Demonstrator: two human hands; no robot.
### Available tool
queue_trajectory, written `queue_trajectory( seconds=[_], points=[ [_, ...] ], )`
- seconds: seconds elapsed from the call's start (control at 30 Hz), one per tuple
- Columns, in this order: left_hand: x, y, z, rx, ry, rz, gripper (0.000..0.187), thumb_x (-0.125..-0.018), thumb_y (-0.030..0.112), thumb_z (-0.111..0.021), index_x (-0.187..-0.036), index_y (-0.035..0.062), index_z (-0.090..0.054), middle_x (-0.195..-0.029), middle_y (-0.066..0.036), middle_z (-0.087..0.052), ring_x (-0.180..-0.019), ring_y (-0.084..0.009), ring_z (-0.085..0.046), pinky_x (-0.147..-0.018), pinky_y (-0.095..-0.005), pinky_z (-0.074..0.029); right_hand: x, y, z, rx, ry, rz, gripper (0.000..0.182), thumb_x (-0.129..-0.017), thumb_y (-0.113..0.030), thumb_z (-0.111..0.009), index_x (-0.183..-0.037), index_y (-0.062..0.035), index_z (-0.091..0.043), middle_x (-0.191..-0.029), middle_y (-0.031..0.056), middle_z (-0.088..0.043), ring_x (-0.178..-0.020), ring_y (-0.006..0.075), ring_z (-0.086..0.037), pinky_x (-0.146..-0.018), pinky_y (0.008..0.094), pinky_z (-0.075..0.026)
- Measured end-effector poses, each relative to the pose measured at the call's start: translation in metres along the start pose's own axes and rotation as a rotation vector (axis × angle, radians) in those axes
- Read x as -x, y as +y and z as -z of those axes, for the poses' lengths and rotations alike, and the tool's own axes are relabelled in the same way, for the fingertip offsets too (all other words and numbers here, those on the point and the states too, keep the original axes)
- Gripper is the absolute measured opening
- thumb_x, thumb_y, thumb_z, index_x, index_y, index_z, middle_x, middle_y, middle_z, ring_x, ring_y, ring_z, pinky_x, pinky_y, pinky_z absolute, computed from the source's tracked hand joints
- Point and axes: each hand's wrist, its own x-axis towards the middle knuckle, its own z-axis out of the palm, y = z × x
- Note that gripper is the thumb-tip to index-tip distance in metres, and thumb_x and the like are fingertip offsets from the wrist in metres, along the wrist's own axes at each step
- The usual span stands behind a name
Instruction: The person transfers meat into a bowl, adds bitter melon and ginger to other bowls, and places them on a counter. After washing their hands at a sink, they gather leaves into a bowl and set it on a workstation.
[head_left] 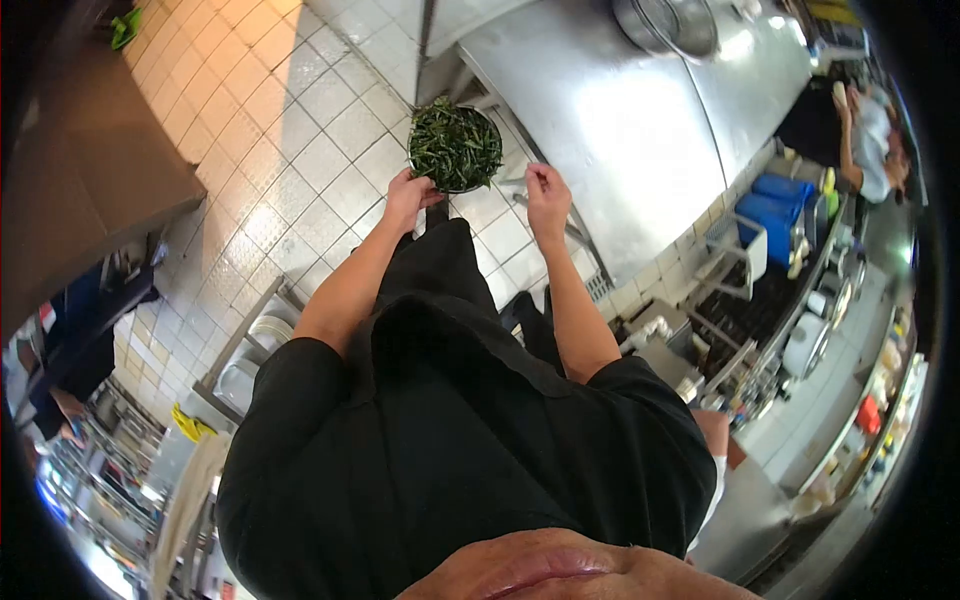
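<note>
A round bowl point(468, 189) full of dark green leaves point(455, 145) is in front of me, over the tiled floor. My left hand point(408, 199) is closed at the bowl's near left rim, with its fingertips partly hidden against the edge. To the right of the bowl and apart from it, my right hand point(547, 200) is raised with its fingers curled in. Whatever those fingers hold, if anything, is too small or hidden to make out.
A steel table point(620, 130) stands ahead on the right, bearing a metal pot point(665, 28). At the left is a brown surface point(90, 180). White dishes point(250, 365) sit on a rack by my left elbow. Blue containers point(775, 215) and another person point(875, 140) are far right.
</note>
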Motion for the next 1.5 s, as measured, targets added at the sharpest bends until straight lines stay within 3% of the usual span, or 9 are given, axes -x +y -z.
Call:
queue_trajectory(
  seconds=[0.1,0.33,0.5,0.7,0.9,1.0,1.2,1.5],
  points=[
    [0.016,0.019,0.017,0.014,0.027,-0.037,0.024,-0.079,-0.004,-0.050,-0.102,-0.0003,-0.052,-0.092,-0.010,-0.062,-0.078,-0.0226,-0.064,-0.072,-0.0359,-0.057,-0.009,0.016,-0.030,-0.124,-0.156,-0.057,0.018,-0.088,-0.011,-0.057,-0.099,0.0010,-0.063,-0.085,0.0050,-0.061,-0.074,0.0103,-0.055,-0.067,0.0249,-0.046],
    [0.060,0.056,0.054,0.067,0.165,-0.148,0.025,-0.078,-0.002,-0.051,-0.102,-0.0009,-0.050,-0.087,-0.011,-0.060,-0.073,-0.0232,-0.064,-0.070,-0.0376,-0.058,-0.053,-0.045,-0.103,-0.418,-0.590,-0.408,0.027,-0.093,-0.018,-0.053,-0.115,-0.0042,-0.059,-0.087,0.0021,-0.061,-0.071,0.0101,-0.056,-0.065,0.0249,-0.047],
    [0.105,0.080,0.070,0.158,0.256,-0.212,0.027,-0.077,-0.001,-0.052,-0.104,-0.0001,-0.050,-0.083,-0.009,-0.060,-0.071,-0.0211,-0.063,-0.071,-0.0390,-0.057,-0.073,-0.084,-0.142,-0.494,-0.945,-0.434,0.027,-0.092,-0.015,-0.054,-0.116,-0.0042,-0.060,-0.091,0.0012,-0.063,-0.073,0.0107,-0.059,-0.067,0.0280,-0.051],
    [0.141,0.098,0.106,0.213,0.337,-0.258,0.025,-0.077,-0.001,-0.053,-0.102,0.0004,-0.052,-0.081,-0.008,-0.060,-0.065,-0.0193,-0.062,-0.068,-0.0357,-0.057,-0.066,-0.150,-0.183,-0.353,-1.153,-0.361,0.028,-0.090,-0.012,-0.057,-0.115,0.0002,-0.058,-0.089,0.0034,-0.064,-0.076,0.0120,-0.061,-0.070,0.0291,-0.052],
    [0.166,0.133,0.153,0.210,0.378,-0.337,0.020,-0.076,-0.002,-0.055,-0.096,-0.0007,-0.055,-0.079,-0.009,-0.061,-0.062,-0.0193,-0.064,-0.060,-0.0323,-0.058,-0.048,-0.198,-0.230,-0.304,-1.242,-0.328,0.016,-0.088,-0.009,-0.057,-0.102,-0.0015,-0.059,-0.082,0.0030,-0.062,-0.069,0.0119,-0.060,-0.065,0.0289,-0.052],
    [0.175,0.154,0.177,0.240,0.373,-0.365,0.020,-0.075,-0.003,-0.055,-0.095,-0.0012,-0.054,-0.079,-0.010,-0.062,-0.063,-0.0188,-0.065,-0.061,-0.0326,-0.059,-0.042,-0.222,-0.255,-0.283,-1.281,-0.327,0.016,-0.087,-0.010,-0.059,-0.103,-0.0057,-0.058,-0.082,0.0009,-0.060,-0.068,0.0104,-0.058,-0.066,0.0301,-0.051],
    [0.197,0.190,0.213,0.195,0.405,-0.380,0.019,-0.074,-0.001,-0.056,-0.093,-0.0010,-0.056,-0.079,-0.008,-0.061,-0.064,-0.0175,-0.064,-0.064,-0.0337,-0.059,-0.033,-0.249,-0.303,-0.279,-1.314,-0.267,0.013,-0.085,-0.008,-0.059,-0.096,-0.0023,-0.057,-0.076,0.0028,-0.059,-0.065,0.0131,-0.059,-0.064,0.0303,-0.052],
    [0.212,0.189,0.241,0.341,0.538,-0.444,0.019,-0.075,-0.001,-0.056,-0.094,-0.0010,-0.057,-0.077,-0.006,-0.060,-0.063,-0.0157,-0.062,-0.062,-0.0316,-0.059,-0.024,-0.285,-0.367,-0.194,-1.532,-0.173,0.011,-0.084,-0.006,-0.058,-0.094,-0.0014,-0.056,-0.075,0.0030,-0.057,-0.063,0.0124,-0.057,-0.063,0.0292,-0.053]
  ],
)
